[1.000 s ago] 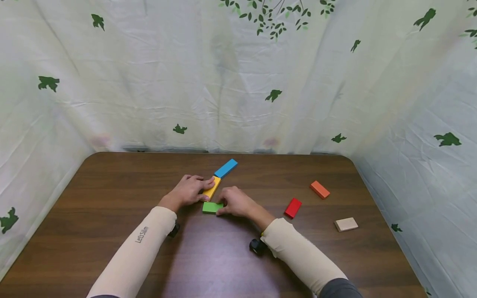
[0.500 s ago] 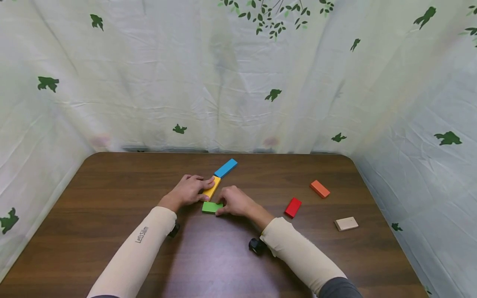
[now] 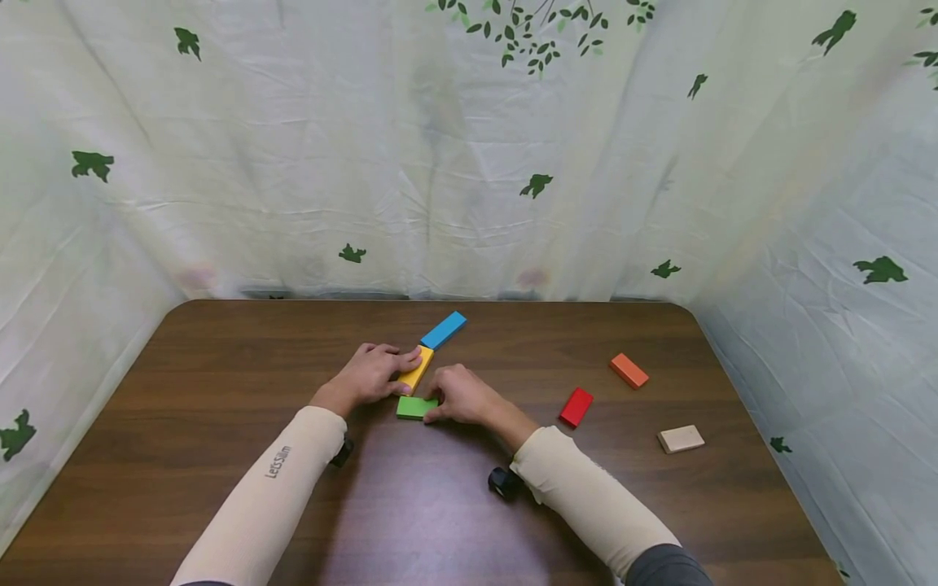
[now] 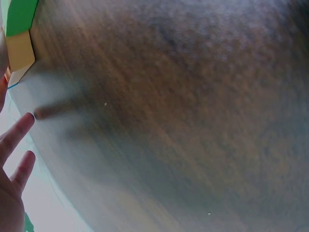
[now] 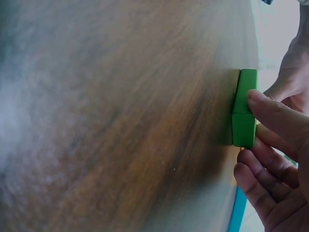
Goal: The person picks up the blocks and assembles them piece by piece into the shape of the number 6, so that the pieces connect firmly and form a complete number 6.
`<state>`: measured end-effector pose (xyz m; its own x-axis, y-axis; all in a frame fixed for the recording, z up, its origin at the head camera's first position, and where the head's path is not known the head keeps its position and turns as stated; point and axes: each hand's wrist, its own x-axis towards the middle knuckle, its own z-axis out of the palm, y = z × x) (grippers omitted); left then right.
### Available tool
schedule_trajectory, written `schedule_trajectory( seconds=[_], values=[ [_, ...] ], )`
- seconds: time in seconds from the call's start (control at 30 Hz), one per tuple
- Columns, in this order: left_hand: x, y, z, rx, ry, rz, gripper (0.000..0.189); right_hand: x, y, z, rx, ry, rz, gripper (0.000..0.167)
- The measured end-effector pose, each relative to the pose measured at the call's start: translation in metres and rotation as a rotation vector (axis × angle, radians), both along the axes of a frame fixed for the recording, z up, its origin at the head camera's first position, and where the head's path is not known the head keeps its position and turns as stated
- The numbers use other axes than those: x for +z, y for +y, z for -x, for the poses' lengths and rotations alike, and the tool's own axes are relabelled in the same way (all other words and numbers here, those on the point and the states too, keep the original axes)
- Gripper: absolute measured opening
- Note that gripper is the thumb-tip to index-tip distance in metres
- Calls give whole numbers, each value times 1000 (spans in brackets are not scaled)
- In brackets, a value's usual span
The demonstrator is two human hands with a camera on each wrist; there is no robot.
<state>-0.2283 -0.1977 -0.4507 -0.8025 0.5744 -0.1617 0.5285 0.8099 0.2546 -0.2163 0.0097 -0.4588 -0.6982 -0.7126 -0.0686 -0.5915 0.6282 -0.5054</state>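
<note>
Pinching green point(image 3: 412, 408) at its right end: right hand point(image 3: 465, 397), thumb and fingers clamped. Left hand point(image 3: 372, 374) has thumb and index finger apart, both touching yellow point(image 3: 416, 373); other fingers extended. Layout on bench point(image 3: 256, 358): blue point(image 3: 443, 330) farthest, its near end meeting yellow; yellow's near end appears to meet green, which lies crosswise. Progress, as judged: three blocks in a bent line, green placed but not yet released. Outside the line, at right: red point(image 3: 576, 408), orange point(image 3: 629, 371) and cream point(image 3: 681, 439), lying separately, untouched by either hand.
</note>
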Motion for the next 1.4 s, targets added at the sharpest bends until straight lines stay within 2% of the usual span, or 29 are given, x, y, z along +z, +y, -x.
schedule_trajectory(
  seconds=[1.0,1.4],
  values=[
    [-1,0,0,-9,12,5,65,-2,0,-1,-1,47,11,26],
    [2,0,-1,-7,13,0,64,0,1,-2,-29,3,24,24]
  ],
)
